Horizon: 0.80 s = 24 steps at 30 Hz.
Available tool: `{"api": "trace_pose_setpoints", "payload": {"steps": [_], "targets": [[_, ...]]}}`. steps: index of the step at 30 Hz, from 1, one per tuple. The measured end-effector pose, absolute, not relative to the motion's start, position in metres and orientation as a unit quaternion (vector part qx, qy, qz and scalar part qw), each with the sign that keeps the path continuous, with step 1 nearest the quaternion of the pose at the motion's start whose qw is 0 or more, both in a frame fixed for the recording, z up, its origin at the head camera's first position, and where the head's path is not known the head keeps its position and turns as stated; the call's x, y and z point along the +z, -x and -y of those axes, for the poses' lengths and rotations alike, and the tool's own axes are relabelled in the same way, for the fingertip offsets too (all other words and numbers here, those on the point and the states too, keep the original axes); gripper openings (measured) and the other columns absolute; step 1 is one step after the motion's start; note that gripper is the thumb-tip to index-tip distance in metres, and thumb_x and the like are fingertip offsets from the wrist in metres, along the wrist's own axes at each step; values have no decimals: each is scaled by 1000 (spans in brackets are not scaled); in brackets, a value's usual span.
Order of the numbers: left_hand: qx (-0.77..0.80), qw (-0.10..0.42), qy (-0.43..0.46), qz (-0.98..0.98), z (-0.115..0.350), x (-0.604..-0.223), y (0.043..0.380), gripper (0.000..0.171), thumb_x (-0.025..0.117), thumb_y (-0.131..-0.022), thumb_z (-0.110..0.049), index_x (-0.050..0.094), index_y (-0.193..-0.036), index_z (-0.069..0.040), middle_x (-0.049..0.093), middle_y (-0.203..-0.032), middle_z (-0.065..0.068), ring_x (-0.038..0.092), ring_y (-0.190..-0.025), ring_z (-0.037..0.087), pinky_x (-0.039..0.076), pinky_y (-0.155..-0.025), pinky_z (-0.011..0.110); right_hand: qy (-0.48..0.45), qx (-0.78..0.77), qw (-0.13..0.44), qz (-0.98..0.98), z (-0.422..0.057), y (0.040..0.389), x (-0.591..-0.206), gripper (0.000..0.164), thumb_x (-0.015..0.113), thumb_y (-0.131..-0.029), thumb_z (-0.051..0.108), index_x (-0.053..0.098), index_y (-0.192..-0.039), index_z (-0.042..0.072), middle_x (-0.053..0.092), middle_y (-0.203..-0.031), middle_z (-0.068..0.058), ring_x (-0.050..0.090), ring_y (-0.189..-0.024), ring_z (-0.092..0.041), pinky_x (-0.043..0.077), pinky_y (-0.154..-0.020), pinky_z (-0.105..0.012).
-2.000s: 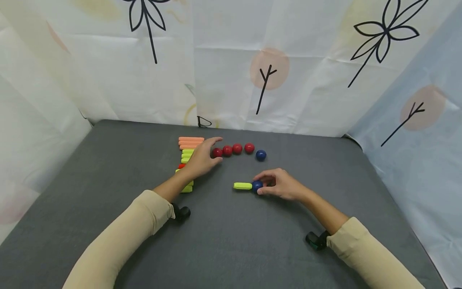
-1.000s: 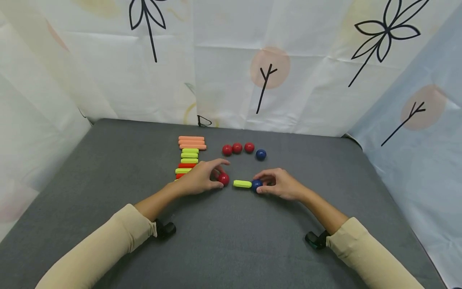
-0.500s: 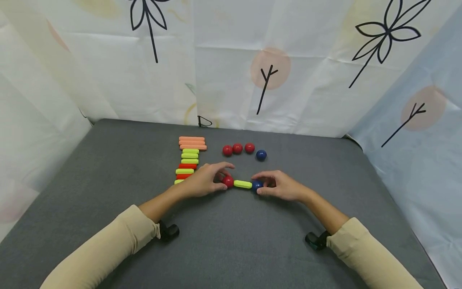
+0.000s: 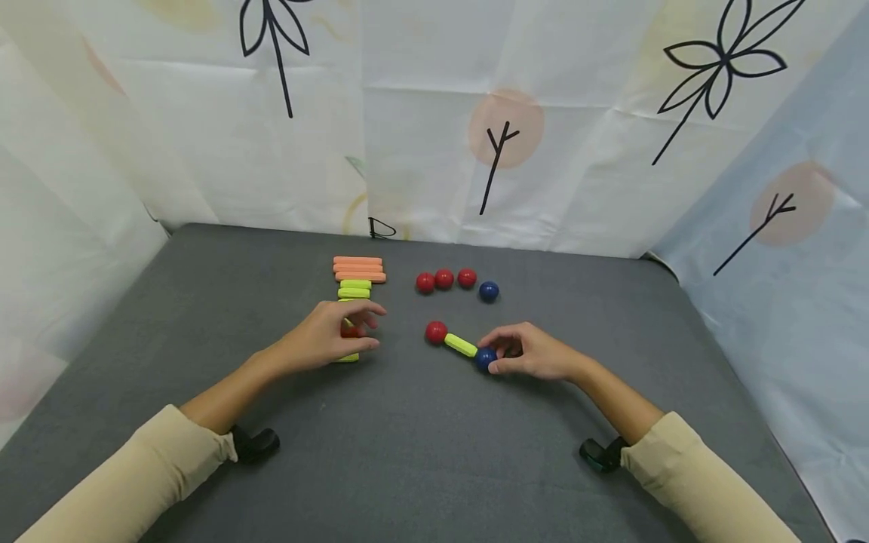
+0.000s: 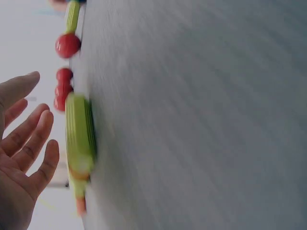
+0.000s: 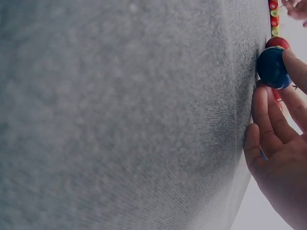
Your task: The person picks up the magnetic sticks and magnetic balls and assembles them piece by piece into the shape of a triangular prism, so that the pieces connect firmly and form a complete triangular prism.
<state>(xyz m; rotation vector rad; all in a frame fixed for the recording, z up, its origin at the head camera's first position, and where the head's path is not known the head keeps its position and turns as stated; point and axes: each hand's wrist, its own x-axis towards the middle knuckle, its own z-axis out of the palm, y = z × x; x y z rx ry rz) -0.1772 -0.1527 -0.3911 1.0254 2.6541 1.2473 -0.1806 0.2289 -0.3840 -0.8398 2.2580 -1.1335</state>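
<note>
Three pieces are lying in one line on the grey tabletop (image 4: 434, 452): a red ball (image 4: 436, 332), a yellow-green rod (image 4: 461, 345) and a blue ball (image 4: 484, 359). The rod is touching a ball at each end, and the line is slanting, with the red ball farther from you and to the left. You are pinching the blue ball between the thumb and fingers of your right hand (image 4: 536, 354).

Note the change: your left hand (image 4: 329, 332) is no longer holding the red ball, as it was half a second ago. It is now hovering over the row of rods (image 4: 354, 293), thumb and fingers apart, gripping nothing. The red ball is staying against the rod without that support, so the joint is apparently holding and this connection is probably complete.

Observe the limits. The row of rods is bounding movement to the left. Three other red balls (image 4: 444, 279) and a second blue ball (image 4: 489, 292) are bounding it ahead, short of the far edge, where a printed curtain (image 4: 421, 166) is hanging. Broad tabletop is extending rightward and toward you, giving both hands room.
</note>
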Motion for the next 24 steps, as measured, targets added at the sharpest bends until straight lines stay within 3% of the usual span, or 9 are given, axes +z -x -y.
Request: {"api": "trace_pose_setpoints", "payload": {"steps": [10, 16, 24], "targets": [[370, 13, -313, -875, 202, -401, 160, 34, 85, -80, -16, 70, -109, -10, 68, -89, -6, 62, -80, 10, 55, -71, 28, 295, -412, 232, -830, -228, 176, -385, 31, 75, -89, 13, 66, -116, 0, 65, -103, -8, 57, -94, -25, 49, -82, -30], [299, 10, -318, -900, 200, -399, 152, 37, 87, -77, -13, 70, -110, -12, 69, -97, -7, 61, -86, 8, 55, -77, 31, 294, -411, 229, -832, -226, 174, -385, 30, 76, -88, 13, 66, -113, 1, 63, -104, -8, 57, -96, -26, 49, -84, -34], [228, -32, -350, -908, 187, -398, 145, 38, 85, -78, -10, 70, -113, -10, 66, -92, -6, 57, -82, 8, 52, -74, 33, 284, -410, 223, -838, -224, 171, -386, 29, 77, -88, 14, 64, -110, 1, 63, -104, -8, 57, -95, -24, 49, -85, -34]]}}
